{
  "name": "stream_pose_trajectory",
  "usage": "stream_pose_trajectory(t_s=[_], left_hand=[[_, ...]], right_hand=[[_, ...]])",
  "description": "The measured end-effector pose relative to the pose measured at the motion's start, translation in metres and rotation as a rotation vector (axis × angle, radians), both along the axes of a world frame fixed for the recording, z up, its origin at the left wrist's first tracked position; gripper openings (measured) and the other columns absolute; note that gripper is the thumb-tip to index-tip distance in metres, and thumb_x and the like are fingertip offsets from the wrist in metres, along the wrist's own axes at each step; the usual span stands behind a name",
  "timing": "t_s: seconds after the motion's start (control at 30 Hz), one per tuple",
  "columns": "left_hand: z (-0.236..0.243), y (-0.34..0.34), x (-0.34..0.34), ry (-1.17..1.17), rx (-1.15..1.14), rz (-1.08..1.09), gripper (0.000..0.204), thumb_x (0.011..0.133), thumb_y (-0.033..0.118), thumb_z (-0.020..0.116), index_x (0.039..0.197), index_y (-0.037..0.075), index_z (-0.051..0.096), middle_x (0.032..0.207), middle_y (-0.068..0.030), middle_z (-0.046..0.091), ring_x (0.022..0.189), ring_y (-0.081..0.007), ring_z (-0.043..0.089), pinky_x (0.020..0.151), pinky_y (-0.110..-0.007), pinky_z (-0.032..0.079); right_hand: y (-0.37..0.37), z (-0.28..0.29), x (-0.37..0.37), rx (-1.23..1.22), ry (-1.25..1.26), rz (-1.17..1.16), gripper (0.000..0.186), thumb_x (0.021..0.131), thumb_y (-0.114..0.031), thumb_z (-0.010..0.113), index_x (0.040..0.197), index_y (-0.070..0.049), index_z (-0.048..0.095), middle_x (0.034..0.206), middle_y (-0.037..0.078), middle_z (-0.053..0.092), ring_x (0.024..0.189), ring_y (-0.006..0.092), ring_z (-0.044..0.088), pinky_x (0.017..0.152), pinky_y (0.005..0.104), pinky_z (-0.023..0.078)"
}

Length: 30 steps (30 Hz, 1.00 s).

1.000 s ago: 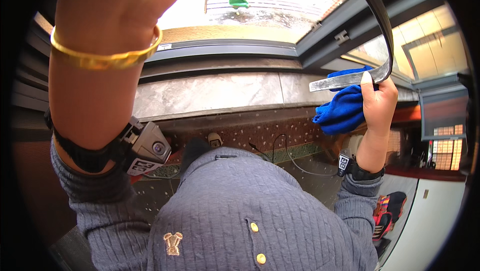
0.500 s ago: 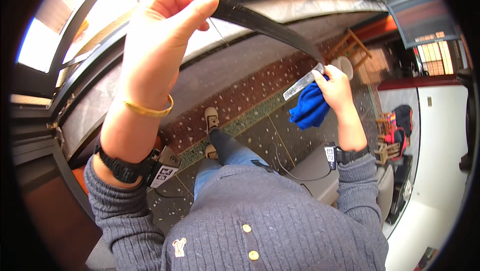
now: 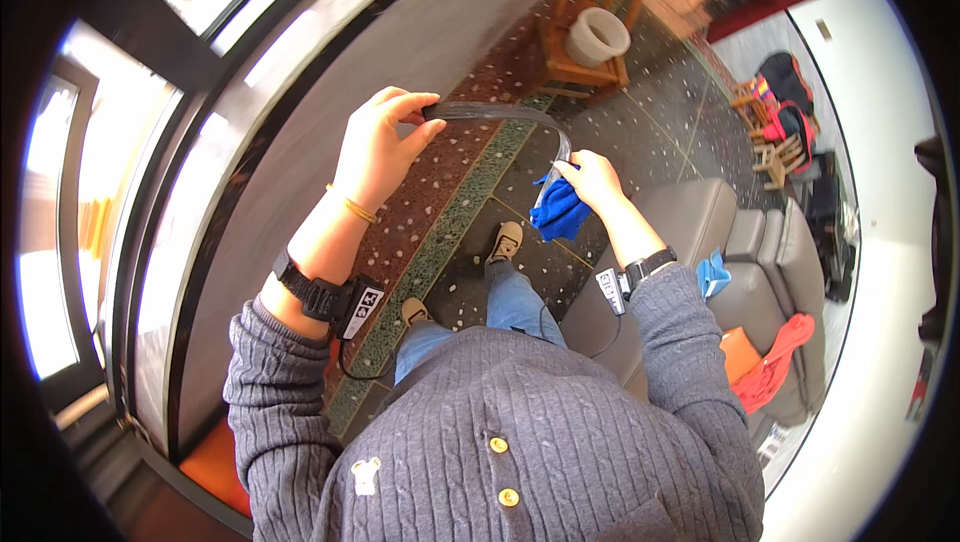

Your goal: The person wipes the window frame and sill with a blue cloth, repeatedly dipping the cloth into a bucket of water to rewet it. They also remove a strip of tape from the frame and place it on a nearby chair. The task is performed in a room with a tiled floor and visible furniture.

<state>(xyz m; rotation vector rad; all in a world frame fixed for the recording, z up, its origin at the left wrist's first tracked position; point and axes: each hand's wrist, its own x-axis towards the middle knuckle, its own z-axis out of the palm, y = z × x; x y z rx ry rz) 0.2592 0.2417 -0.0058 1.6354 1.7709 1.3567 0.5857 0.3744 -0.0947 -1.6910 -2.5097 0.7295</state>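
Observation:
A dark, flexible flat strip arches between my two hands, out in front of my body. My left hand pinches one end of it between thumb and fingertips. At the other end, my right hand grips the strip together with a bunched blue cloth, which hangs below the fingers. The strip's bend near the right hand looks shiny and greyish. A gold bangle rings my left wrist, and each forearm carries a strapped black device.
Framed windows run along the left, above a pale ledge. Ahead stands a wooden chair bearing a white bucket. On the right is a grey sofa with a red cloth and a blue packet.
My left hand has come down and away from the window frame, still pinching the strip. My right hand has moved left and slightly lower. My view has turned toward the room.

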Motion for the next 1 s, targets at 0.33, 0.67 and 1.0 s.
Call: stream_pose_trajectory(t_s=[0.33,0.67,1.0], left_hand=[[-0.044,0.263,0.168,0.299,0.308,-0.193,0.017,0.07,0.015,0.083,0.077,0.003,0.073,0.097,-0.0098,0.06,0.079,-0.0263,0.063,0.07,-0.035,0.053],[-0.084,0.456,0.241,0.31,-0.023,-0.225,0.021,0.08,0.02,0.077,0.076,0.001,0.07,0.094,-0.0086,0.062,0.072,-0.0244,0.063,0.069,-0.034,0.052],[-0.103,0.675,0.241,0.149,0.051,-0.107,0.022,0.083,0.018,0.076,0.078,-0.002,0.068,0.093,-0.0083,0.063,0.069,-0.0194,0.064,0.067,-0.03,0.052]], right_hand=[[0.117,-0.073,0.182,0.118,0.141,-0.28,0.034,0.085,-0.041,0.07,0.09,-0.008,0.072,0.088,0.013,0.068,0.085,0.0323,0.066,0.074,0.0413,0.051],[0.19,-0.1,0.307,0.196,0.311,-0.558,0.027,0.086,-0.03,0.071,0.088,-0.003,0.07,0.085,0.015,0.068,0.081,0.0313,0.067,0.072,0.0384,0.052],[0.277,-0.108,0.346,0.237,0.306,-0.966,0.024,0.089,-0.024,0.069,0.091,0.001,0.07,0.082,0.017,0.069,0.076,0.0269,0.068,0.072,0.0356,0.052]])
